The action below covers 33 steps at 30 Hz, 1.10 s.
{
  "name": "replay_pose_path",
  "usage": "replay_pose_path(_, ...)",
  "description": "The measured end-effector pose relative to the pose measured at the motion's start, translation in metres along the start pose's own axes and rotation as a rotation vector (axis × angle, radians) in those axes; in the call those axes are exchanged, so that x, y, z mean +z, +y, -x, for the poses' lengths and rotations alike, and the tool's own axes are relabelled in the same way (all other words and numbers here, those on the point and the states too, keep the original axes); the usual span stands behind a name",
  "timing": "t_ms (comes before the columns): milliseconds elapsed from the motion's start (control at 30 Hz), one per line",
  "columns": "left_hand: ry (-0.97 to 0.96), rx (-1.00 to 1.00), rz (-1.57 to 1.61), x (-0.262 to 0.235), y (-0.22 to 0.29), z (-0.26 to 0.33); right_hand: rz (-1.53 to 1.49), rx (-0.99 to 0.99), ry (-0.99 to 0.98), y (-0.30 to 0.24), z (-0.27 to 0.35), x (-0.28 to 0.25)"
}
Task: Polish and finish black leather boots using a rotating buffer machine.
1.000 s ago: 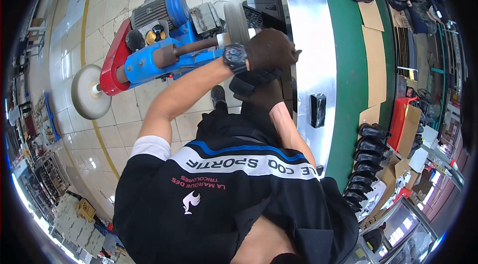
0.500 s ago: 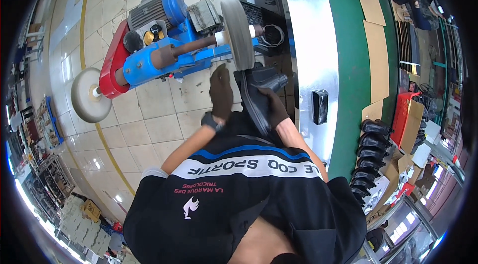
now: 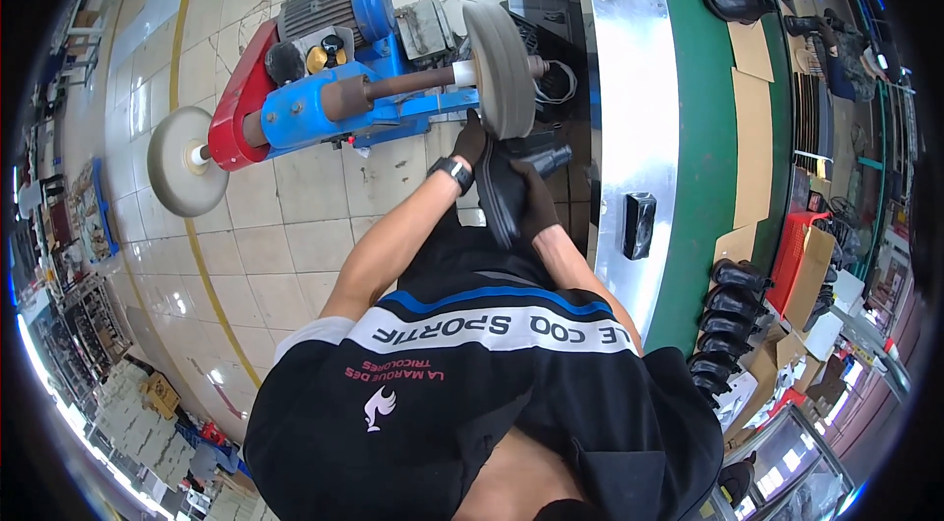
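A black leather shoe (image 3: 504, 199) is held between my two hands, just under a grey buffing wheel (image 3: 500, 74). Its sole edge faces left and its upper end meets or nearly meets the wheel's lower rim. My left hand (image 3: 473, 141), in a brown glove with a watch at the wrist, is closed on the shoe's left side near the wheel. My right hand (image 3: 537, 204), gloved too, wraps the shoe from the right. Parts of the fingers on both hands are hidden behind the shoe.
The wheel sits on the shaft of a blue machine (image 3: 305, 113) with a motor (image 3: 339, 8) and red cover. A second, pale wheel (image 3: 182, 162) is at its left end. A metal ledge (image 3: 629, 98) on the right carries a black block (image 3: 639, 226); black shoes (image 3: 728, 324) line the green belt (image 3: 693, 256).
My left hand has come from beside the shoe and closed on it. The shoe has turned a little, its near end lifting away from my body toward the wheel.
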<state>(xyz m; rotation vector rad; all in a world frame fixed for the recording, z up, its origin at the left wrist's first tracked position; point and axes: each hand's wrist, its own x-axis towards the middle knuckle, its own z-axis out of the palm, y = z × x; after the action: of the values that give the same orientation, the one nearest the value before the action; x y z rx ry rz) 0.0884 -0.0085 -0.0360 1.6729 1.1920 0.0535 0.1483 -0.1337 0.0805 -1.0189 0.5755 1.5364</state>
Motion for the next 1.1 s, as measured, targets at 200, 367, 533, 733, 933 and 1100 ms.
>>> replay_pose_path(200,0.123,0.007,-0.042,-0.036,0.018,0.048,0.228,-0.053,0.063,0.010,0.027,0.006)
replay_pose_path(367,0.245,-0.130,0.015,-0.049,0.011,0.067,0.657,-0.334,0.121,0.008,0.047,0.032)
replay_pose_path(533,0.428,-0.327,0.338,-0.075,0.068,0.110,1.167,-0.546,0.014,0.007,0.063,0.035)
replay_pose_path(733,0.613,0.009,0.576,-0.073,0.073,0.135,1.465,-0.322,-0.072,-0.018,0.093,0.039)
replay_pose_path(933,-0.033,-0.367,1.336,-0.036,-0.007,0.074,0.660,-0.192,-0.172,-0.028,0.098,0.018)
replay_pose_path(1100,-0.504,-0.608,1.454,-0.050,0.059,0.066,0.047,-0.072,-0.128,-0.029,0.090,-0.007)
